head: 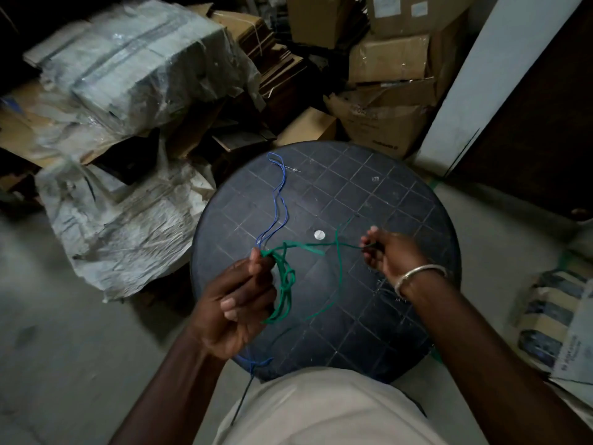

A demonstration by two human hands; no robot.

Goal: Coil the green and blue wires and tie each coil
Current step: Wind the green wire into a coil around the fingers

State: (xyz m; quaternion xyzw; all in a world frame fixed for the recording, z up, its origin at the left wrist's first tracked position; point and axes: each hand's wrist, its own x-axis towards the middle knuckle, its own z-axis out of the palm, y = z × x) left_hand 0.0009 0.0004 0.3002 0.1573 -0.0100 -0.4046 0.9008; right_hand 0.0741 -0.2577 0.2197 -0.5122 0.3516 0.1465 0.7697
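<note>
A green wire (285,284) hangs in loose loops over a round dark table (385,200). My left hand (237,300) pinches the bunched green loops at their top, near the table's left side. My right hand (390,255) pinches a strand of the same green wire, which stretches taut between both hands. A longer green strand sags in a curve below them. The blue wire (278,200) lies folded double on the table, running from the far edge toward my left hand. Another piece of blue wire shows at the table's near edge under my left wrist.
A small silver disc (319,234) marks the table's centre. Cardboard boxes (388,59) are piled behind the table, and plastic-wrapped bundles (138,65) lie to the left. A white wall panel (487,75) stands at the right. A striped bag (552,316) sits on the floor at the right.
</note>
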